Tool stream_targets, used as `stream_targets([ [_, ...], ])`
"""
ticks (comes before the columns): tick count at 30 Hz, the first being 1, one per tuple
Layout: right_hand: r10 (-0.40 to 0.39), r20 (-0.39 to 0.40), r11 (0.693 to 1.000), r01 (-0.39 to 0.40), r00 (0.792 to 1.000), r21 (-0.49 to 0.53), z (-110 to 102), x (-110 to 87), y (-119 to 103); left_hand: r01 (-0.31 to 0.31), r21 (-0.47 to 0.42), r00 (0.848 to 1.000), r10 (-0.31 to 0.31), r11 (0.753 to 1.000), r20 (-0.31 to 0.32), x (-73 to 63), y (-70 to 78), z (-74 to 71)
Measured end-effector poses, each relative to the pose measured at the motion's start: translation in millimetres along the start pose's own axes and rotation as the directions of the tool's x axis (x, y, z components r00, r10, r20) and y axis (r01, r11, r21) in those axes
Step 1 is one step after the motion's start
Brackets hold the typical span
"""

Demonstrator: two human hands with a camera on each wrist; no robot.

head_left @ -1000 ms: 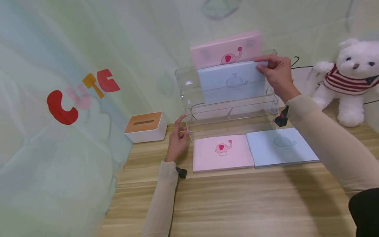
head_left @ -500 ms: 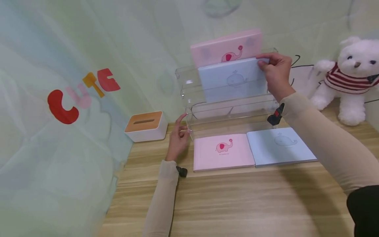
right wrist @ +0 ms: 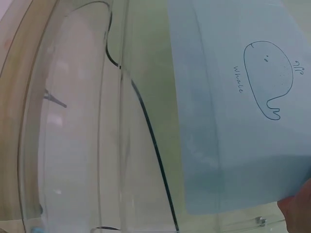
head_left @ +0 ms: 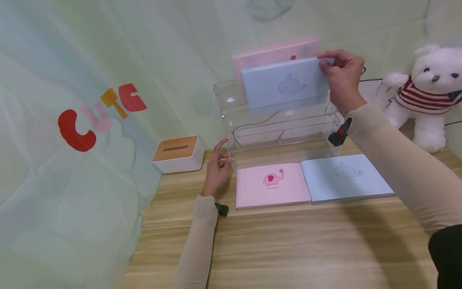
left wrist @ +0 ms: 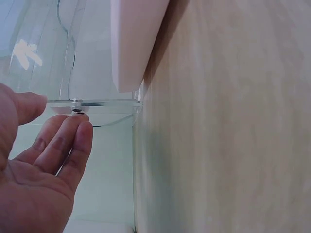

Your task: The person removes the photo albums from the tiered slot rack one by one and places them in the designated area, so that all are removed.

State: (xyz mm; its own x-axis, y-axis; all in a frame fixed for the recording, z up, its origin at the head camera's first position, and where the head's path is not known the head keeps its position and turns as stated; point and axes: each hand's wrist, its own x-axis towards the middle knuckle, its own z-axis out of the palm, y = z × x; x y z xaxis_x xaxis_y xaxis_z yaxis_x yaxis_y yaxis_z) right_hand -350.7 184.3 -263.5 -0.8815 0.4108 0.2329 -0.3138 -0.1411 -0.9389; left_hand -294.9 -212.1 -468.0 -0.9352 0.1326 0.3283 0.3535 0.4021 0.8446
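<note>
My right hand (head_left: pixel 344 74) pinches the upper right corner of a light blue whale book (head_left: pixel 288 84), thumb in front and fingers behind. The book leans upright at the top tier of a clear acrylic rack (head_left: pixel 281 138); the right wrist view shows the word "Whale" on its cover. Behind it stands a pink book (head_left: pixel 274 52) with its elephant picture mostly hidden. At the rack's left side, my left hand (head_left: pixel 217 172) rests its fingertips on the clear side panel. In the left wrist view, the fingers (left wrist: pixel 68 145) touch the panel near a small metal screw.
On the wooden table (head_left: pixel 288 249) before the rack lie a pink elephant book (head_left: pixel 272 186) and another blue whale book (head_left: pixel 348 176), side by side. A tissue box (head_left: pixel 178 154) stands at the left. A white teddy bear (head_left: pixel 429 96) sits at the right.
My right hand has raised the blue whale book, so it covers more of the pink book's elephant and its lower edge sits higher. The left hand has stayed in place.
</note>
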Motion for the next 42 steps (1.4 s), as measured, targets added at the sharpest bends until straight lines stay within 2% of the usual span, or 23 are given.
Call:
stream_targets([
  [9, -0.075, 0.020, 0.997, 0.076, 0.997, -0.005, 3.5, -5.4, -14.2, 0.002, 0.023, 1.000, -0.002, 1.000, -0.009, -1.3, 2.8, 0.9],
  [20, -0.093, 0.017, 0.992, 0.091, 0.996, 0.084, 5.1, -10.6, -21.1, 0.027, 0.025, 1.000, -0.027, 0.999, -0.017, 0.8, 3.0, 0.8],
  [25, -0.031, 0.012, 0.994, 0.030, 0.999, 0.103, 3.4, -19.6, -21.3, 0.025, 0.022, 1.000, -0.025, 0.999, -0.013, 1.1, 2.1, 0.2],
  [31, 0.055, 0.037, 0.996, -0.057, 0.998, 0.067, 3.4, -37.5, -13.8, 0.026, 0.004, 0.999, -0.026, 1.000, -0.021, 2.0, 1.2, -1.9],
  [39, 0.140, 0.083, 0.990, -0.140, 0.987, -0.004, -3.4, -64.2, -0.4, 0.022, -0.003, 1.000, -0.023, 1.000, -0.017, 1.4, 1.0, -1.9],
  [42, 0.171, 0.088, 0.985, -0.172, 0.981, 0.001, -9.3, -71.7, 1.7, 0.012, 0.003, 1.000, -0.012, 1.000, -0.009, 1.8, 1.1, -1.6],
])
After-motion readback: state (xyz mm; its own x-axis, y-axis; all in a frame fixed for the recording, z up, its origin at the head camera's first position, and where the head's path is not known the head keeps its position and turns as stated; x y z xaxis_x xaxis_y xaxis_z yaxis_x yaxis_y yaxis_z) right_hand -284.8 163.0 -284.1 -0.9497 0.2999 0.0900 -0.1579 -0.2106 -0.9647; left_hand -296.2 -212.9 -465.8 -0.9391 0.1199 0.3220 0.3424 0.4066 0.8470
